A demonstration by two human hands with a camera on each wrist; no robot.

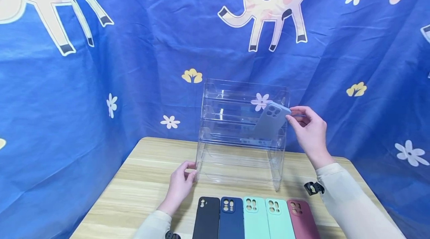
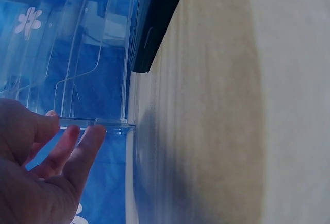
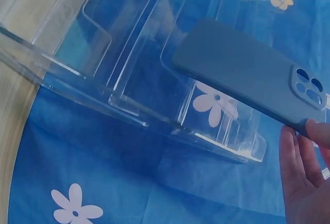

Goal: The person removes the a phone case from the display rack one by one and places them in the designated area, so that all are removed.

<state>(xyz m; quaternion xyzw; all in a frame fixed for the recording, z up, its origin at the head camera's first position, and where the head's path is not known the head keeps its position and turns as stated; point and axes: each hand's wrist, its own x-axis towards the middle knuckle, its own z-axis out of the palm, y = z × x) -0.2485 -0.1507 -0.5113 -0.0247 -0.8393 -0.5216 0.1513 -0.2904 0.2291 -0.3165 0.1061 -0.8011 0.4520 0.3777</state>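
Note:
My right hand [image 1: 310,131] pinches a grey-blue phone case [image 1: 271,119] by its top corner, near the camera cutouts. The case tilts, its lower end over the right side of a clear tiered display rack [image 1: 235,184]; whether it rests on a tier I cannot tell. In the right wrist view, thumb and fingers hold the case [image 3: 237,69] at the camera end. Low on the rack's left side, my left hand [image 1: 181,183] holds the edge of the side panel. The left wrist view has the thumb and fingertips [image 2: 95,131] against that clear edge [image 2: 116,126].
In front of the rack lies a row of phone cases: a black case [image 1: 207,216], a navy case [image 1: 231,220], two mint cases [image 1: 256,224] and a dark red case [image 1: 304,222]. A blue patterned curtain [image 1: 151,63] hangs behind the wooden table [image 1: 134,179].

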